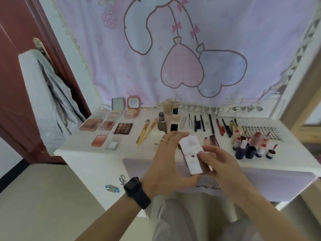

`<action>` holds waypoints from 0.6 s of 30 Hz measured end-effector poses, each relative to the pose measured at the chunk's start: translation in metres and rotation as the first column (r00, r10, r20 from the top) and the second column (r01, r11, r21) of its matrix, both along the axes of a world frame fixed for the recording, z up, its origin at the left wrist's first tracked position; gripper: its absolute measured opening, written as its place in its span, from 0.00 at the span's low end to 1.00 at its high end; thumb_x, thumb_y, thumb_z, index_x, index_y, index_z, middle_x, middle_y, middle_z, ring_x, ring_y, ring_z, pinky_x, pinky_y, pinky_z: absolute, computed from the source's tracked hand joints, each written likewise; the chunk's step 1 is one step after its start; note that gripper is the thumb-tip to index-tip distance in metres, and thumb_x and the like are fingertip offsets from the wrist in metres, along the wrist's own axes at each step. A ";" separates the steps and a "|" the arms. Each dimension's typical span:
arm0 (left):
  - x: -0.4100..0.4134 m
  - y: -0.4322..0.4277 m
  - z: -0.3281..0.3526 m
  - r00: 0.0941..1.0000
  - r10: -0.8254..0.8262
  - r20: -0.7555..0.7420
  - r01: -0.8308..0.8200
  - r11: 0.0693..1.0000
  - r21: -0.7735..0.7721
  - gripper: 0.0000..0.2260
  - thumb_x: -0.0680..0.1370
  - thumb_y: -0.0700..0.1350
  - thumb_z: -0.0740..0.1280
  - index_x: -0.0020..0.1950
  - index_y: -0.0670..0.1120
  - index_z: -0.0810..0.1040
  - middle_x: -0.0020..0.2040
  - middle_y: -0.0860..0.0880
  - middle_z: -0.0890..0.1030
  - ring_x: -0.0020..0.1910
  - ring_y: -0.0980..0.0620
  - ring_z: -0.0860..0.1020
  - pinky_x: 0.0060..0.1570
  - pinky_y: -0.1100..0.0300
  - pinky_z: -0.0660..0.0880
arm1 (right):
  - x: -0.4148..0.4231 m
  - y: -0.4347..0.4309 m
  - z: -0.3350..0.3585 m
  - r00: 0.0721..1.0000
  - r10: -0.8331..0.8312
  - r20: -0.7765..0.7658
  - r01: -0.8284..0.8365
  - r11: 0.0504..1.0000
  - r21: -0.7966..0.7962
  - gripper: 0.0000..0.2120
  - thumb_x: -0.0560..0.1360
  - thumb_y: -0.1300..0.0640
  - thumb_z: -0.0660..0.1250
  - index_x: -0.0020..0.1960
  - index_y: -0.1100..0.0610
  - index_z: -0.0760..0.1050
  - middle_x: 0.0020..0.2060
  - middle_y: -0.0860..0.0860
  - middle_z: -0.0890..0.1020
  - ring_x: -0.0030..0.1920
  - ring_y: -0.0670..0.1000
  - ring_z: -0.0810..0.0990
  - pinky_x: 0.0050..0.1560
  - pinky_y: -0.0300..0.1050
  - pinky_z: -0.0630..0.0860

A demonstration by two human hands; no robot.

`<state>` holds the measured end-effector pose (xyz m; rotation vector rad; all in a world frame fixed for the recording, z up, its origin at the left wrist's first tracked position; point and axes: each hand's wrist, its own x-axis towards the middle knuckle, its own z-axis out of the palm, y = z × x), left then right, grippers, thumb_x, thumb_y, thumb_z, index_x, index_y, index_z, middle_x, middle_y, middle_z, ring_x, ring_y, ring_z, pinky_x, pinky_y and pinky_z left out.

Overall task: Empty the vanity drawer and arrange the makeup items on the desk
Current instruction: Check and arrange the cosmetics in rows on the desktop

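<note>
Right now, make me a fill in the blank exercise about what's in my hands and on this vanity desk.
The left hand and right hand together grip a small white ____.
The left wrist wears a black ____.
The dark eyeshadow palette lies on the desk, to the ____ of the yellow-handled brushes.
Missing words: box, watch, left.

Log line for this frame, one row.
left hand: holds white box | right hand: holds same box | position: above desk front edge

Bedroom: makeup-laden desk (90, 153), cartoon curtain (173, 49)
</note>
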<state>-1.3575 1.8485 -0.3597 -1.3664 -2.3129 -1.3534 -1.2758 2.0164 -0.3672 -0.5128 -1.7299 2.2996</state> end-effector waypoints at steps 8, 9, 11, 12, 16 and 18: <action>0.014 0.037 -0.023 0.906 -0.044 0.421 0.010 0.997 0.082 0.46 0.64 0.59 0.80 0.77 0.58 0.61 0.70 0.66 0.70 0.72 0.64 0.67 0.72 0.60 0.65 | 0.021 0.019 -0.018 0.997 0.059 0.045 -0.030 0.872 -0.489 0.14 0.76 0.61 0.67 0.60 0.67 0.78 0.40 0.59 0.83 0.34 0.52 0.83 0.33 0.43 0.82; 0.015 0.040 -0.025 0.895 -0.048 0.444 0.009 0.996 0.089 0.46 0.64 0.59 0.80 0.77 0.57 0.61 0.69 0.68 0.71 0.71 0.65 0.68 0.72 0.60 0.66 | 0.023 0.019 -0.019 0.995 0.092 0.048 -0.057 0.873 -0.485 0.14 0.77 0.60 0.67 0.60 0.67 0.78 0.42 0.61 0.84 0.36 0.53 0.83 0.35 0.43 0.83; 0.016 0.045 -0.026 0.896 -0.034 0.442 0.001 0.997 0.075 0.46 0.63 0.59 0.80 0.77 0.56 0.62 0.68 0.68 0.71 0.70 0.65 0.69 0.71 0.61 0.67 | 0.025 0.022 -0.023 0.991 0.115 0.073 -0.076 0.910 -0.408 0.16 0.77 0.59 0.66 0.60 0.67 0.78 0.48 0.63 0.85 0.41 0.55 0.85 0.40 0.46 0.84; 0.016 0.047 -0.026 0.903 -0.030 0.429 0.005 0.998 0.059 0.47 0.63 0.59 0.80 0.77 0.56 0.62 0.69 0.66 0.71 0.70 0.65 0.69 0.71 0.61 0.67 | 0.025 0.024 -0.025 0.990 0.105 0.092 -0.069 0.940 -0.335 0.17 0.76 0.57 0.67 0.60 0.66 0.78 0.50 0.64 0.85 0.44 0.56 0.85 0.46 0.50 0.84; 0.015 0.051 -0.026 0.943 -0.033 0.331 0.054 0.997 -0.053 0.50 0.61 0.60 0.81 0.78 0.56 0.60 0.71 0.62 0.70 0.71 0.62 0.68 0.71 0.58 0.68 | 0.028 0.033 -0.022 0.988 0.116 0.104 -0.097 0.981 -0.170 0.19 0.70 0.51 0.72 0.57 0.61 0.81 0.48 0.59 0.85 0.45 0.58 0.83 0.53 0.57 0.80; 0.016 0.051 -0.026 0.961 -0.055 0.270 0.083 0.992 -0.091 0.50 0.61 0.57 0.82 0.78 0.57 0.60 0.70 0.63 0.69 0.71 0.61 0.68 0.70 0.58 0.69 | 0.031 0.037 -0.018 0.982 0.159 0.099 -0.144 0.979 -0.144 0.17 0.70 0.51 0.75 0.54 0.59 0.80 0.40 0.53 0.84 0.42 0.53 0.83 0.49 0.55 0.80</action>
